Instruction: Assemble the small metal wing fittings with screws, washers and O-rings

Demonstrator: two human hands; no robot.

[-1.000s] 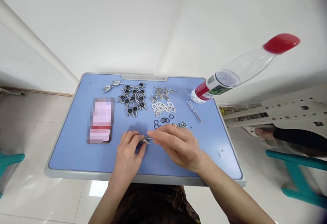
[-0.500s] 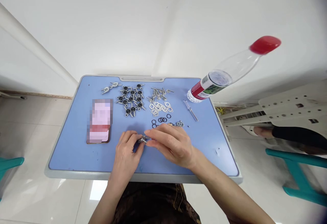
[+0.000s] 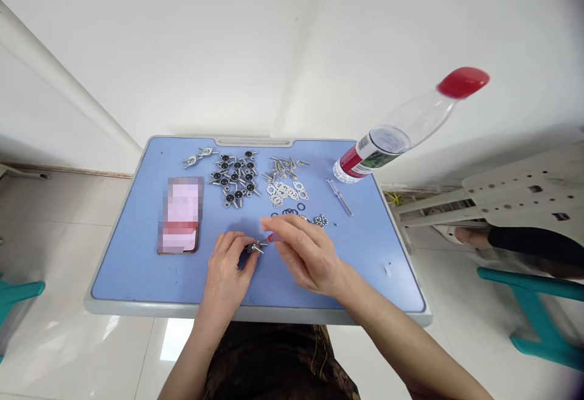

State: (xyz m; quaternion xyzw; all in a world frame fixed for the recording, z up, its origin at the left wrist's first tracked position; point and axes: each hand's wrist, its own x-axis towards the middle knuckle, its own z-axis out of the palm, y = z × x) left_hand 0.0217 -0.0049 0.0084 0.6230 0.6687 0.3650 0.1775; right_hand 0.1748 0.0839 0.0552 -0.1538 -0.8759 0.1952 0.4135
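Two bare hands are near the worktop's [image 3: 150, 284] front edge. The left hand [image 3: 228, 263] pinches a small metal fitting [image 3: 256, 246] between thumb and fingers; the right hand [image 3: 306, 251] is half-curled beside it at a reddish piece [image 3: 270, 238], its grip unclear. The fitting is probably light, rigid and slick, best held by its body, clear of the thin prongs [image 3: 260, 250]. Beyond lie black rings [image 3: 290, 212], then flat plates [image 3: 285, 191].
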